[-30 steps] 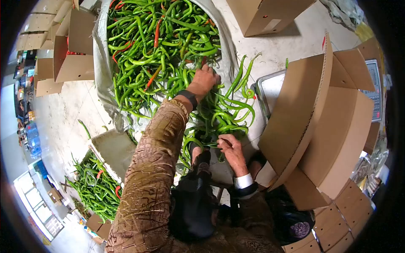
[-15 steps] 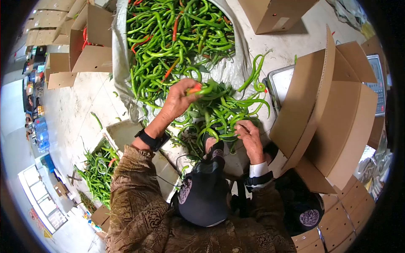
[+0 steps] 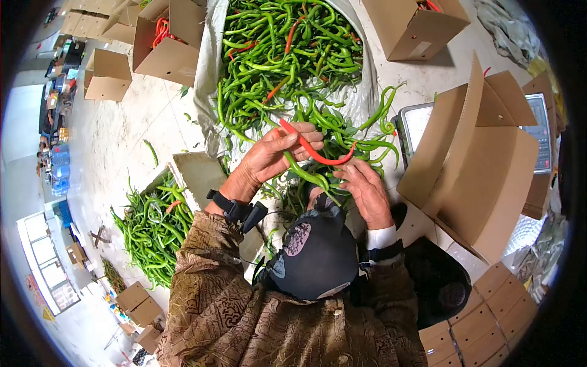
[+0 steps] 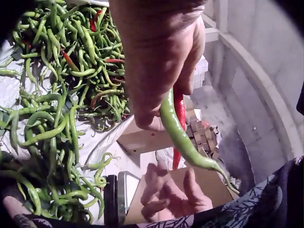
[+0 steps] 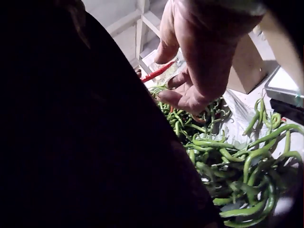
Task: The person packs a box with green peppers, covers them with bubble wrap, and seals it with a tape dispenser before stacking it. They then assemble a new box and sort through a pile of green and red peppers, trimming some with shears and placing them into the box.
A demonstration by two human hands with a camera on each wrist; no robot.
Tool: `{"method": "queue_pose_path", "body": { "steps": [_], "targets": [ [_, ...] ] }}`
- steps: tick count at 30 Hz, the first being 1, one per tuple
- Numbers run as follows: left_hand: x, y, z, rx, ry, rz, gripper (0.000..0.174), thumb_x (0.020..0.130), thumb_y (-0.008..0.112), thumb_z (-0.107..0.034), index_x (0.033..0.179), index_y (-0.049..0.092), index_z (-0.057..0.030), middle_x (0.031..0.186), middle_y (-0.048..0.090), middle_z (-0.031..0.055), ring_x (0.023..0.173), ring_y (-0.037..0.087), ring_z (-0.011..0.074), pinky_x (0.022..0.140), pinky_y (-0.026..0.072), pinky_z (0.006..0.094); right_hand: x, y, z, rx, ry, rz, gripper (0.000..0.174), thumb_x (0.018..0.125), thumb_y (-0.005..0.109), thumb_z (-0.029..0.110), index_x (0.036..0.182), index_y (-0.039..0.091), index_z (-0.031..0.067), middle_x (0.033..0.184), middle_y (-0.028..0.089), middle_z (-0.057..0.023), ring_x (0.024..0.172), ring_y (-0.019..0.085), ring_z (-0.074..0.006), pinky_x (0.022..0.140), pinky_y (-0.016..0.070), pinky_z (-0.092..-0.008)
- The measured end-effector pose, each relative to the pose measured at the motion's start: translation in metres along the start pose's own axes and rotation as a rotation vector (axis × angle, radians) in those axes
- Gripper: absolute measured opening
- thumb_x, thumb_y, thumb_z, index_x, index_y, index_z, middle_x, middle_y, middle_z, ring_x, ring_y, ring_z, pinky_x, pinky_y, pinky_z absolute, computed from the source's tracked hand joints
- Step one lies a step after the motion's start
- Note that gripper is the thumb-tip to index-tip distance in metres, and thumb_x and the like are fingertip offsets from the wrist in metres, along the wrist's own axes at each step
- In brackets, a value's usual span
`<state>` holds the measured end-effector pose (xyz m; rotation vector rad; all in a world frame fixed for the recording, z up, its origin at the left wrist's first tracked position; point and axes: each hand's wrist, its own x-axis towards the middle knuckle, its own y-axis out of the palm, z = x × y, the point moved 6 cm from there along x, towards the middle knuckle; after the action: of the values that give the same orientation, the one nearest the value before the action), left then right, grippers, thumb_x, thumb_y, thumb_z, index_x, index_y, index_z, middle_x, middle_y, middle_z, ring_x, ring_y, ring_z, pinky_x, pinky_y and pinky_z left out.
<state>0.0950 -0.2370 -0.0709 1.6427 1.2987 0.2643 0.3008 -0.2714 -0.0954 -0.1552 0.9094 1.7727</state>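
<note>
In the head view the left hand (image 3: 269, 156) holds a red pepper (image 3: 317, 154) and a green pepper (image 3: 307, 175) over the pile. Its fingers wrap the upper ends of both, and the left wrist view shows the green pepper (image 4: 179, 135) hanging beside the red one (image 4: 179, 111). Close to the red pepper's tip is the right hand (image 3: 369, 192), fingers loosely bent. The right wrist view shows that hand (image 5: 204, 61) with thumb and fingers apart around the red tip (image 5: 161, 71); contact cannot be told. Loose green peppers (image 3: 318, 116) lie beneath.
A white sack (image 3: 211, 79) full of peppers lies ahead. An empty-looking cardboard box (image 3: 483, 177) stands at the right by a scale (image 3: 538, 137). More boxes (image 3: 416, 30) stand ahead. At the left are a pale foam box (image 3: 199, 174) and another pepper pile (image 3: 153, 229).
The left hand reached into the pile, then came back toward the body and now holds the red and green peppers out near the right hand. The right hand has lifted from the peppers.
</note>
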Motion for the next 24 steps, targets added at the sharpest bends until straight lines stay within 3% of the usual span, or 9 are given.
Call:
{"method": "queue_pose_path", "body": {
  "steps": [3, 8, 11, 12, 16, 17, 20, 21, 24],
  "targets": [
    [-0.005, 0.008, 0.006, 0.021, -0.007, -0.021, 0.051, 0.089, 0.068, -0.017, 0.131, 0.046, 0.0044, 0.126, 0.058, 0.0212, 0.117, 0.057, 0.0342, 0.103, 0.0459, 0.0463, -0.008, 0.027, 0.013, 0.134, 0.039, 0.051, 0.035, 0.099, 0.055, 0.025, 0.126, 0.054, 0.0016, 0.116, 0.062, -0.0074, 0.102, 0.059, -0.0152, 0.083, 0.0458, -0.0284],
    [-0.009, 0.016, 0.008, -0.012, 0.133, -0.073, 0.023, 0.093, 0.065, -0.022, 0.108, 0.061, -0.0053, 0.109, 0.065, 0.0145, 0.106, 0.063, 0.0289, 0.093, 0.0515, 0.0412, -0.001, 0.046, 0.016, 0.098, -0.061, 0.116, 0.037, 0.099, 0.056, 0.024, 0.129, 0.053, 0.0015, 0.116, 0.062, -0.0065, 0.100, 0.058, -0.0122, 0.082, 0.0470, -0.0259],
    [-0.016, 0.034, 0.007, 0.097, 0.242, -0.100, 0.022, 0.093, 0.063, -0.017, 0.110, 0.056, -0.0037, 0.092, 0.059, 0.0056, 0.093, 0.059, 0.0204, 0.094, 0.0475, 0.0390, -0.001, 0.064, 0.005, -0.087, 0.186, 0.439, 0.051, 0.095, 0.062, 0.027, 0.134, 0.048, -0.0020, 0.112, 0.064, -0.0080, 0.092, 0.061, -0.0116, 0.079, 0.0469, -0.0233],
    [-0.024, 0.041, 0.007, 0.142, 0.231, -0.216, 0.025, 0.092, 0.063, -0.015, 0.112, 0.053, -0.0032, 0.089, 0.052, 0.0017, 0.089, 0.054, 0.0168, 0.092, 0.0462, 0.0369, -0.004, 0.069, 0.006, -0.023, 0.269, 0.413, 0.047, 0.093, 0.063, 0.024, 0.131, 0.051, -0.0017, 0.104, 0.065, -0.0073, 0.083, 0.059, -0.0102, 0.072, 0.0461, -0.0225],
    [-0.048, 0.060, -0.015, 0.666, 0.343, -0.186, 0.044, 0.089, 0.066, -0.018, 0.125, 0.046, -0.0038, 0.088, 0.045, -0.0019, 0.085, 0.046, 0.0088, 0.076, 0.0401, 0.0246, -0.008, 0.071, -0.003, -0.009, 0.395, 0.327, 0.027, 0.093, 0.060, 0.019, 0.112, 0.060, -0.0001, 0.090, 0.064, -0.0059, 0.071, 0.053, -0.0066, 0.061, 0.0424, -0.0211],
    [-0.059, 0.063, -0.033, 1.033, 0.386, -0.250, 0.048, 0.087, 0.069, -0.021, 0.125, 0.045, -0.0035, 0.085, 0.044, -0.0019, 0.081, 0.044, 0.0073, 0.071, 0.0390, 0.0234, -0.008, 0.072, 0.004, -0.016, 0.396, 0.338, 0.027, 0.093, 0.060, 0.019, 0.112, 0.060, -0.0001, 0.090, 0.064, -0.0059, 0.071, 0.053, -0.0066, 0.061, 0.0424, -0.0211],
    [-0.106, 0.040, -0.071, 1.418, 0.279, -0.475, 0.050, 0.084, 0.075, -0.028, 0.120, 0.051, -0.0041, 0.078, 0.048, -0.0022, 0.069, 0.042, 0.0084, 0.061, 0.0390, 0.0262, -0.012, 0.071, 0.026, -0.269, 0.363, 0.510, 0.023, 0.092, 0.058, 0.015, 0.109, 0.058, -0.0003, 0.083, 0.057, -0.0027, 0.066, 0.046, -0.0074, 0.059, 0.0394, -0.0216],
    [-0.130, 0.041, -0.085, 1.671, 0.418, -0.472, 0.050, 0.082, 0.078, -0.029, 0.117, 0.053, -0.0036, 0.073, 0.047, 0.0014, 0.066, 0.041, 0.0117, 0.057, 0.0387, 0.0297, -0.010, 0.062, 0.024, -0.269, 0.359, 0.513, 0.023, 0.092, 0.058, 0.015, 0.109, 0.058, -0.0003, 0.083, 0.057, -0.0027, 0.066, 0.046, -0.0074, 0.059, 0.0394, -0.0216],
    [-0.209, 0.026, -0.102, 1.655, 0.016, -0.489, 0.039, 0.095, 0.060, -0.038, 0.102, 0.059, 0.0009, 0.060, 0.035, 0.0063, 0.056, 0.034, 0.0146, 0.051, 0.0340, 0.0318, -0.002, 0.018, 0.024, -0.137, 0.149, 0.279, 0.024, 0.095, 0.052, 0.013, 0.115, 0.051, 0.0004, 0.083, 0.053, -0.0041, 0.070, 0.047, -0.0105, 0.063, 0.0388, -0.0239]
  ]
}}
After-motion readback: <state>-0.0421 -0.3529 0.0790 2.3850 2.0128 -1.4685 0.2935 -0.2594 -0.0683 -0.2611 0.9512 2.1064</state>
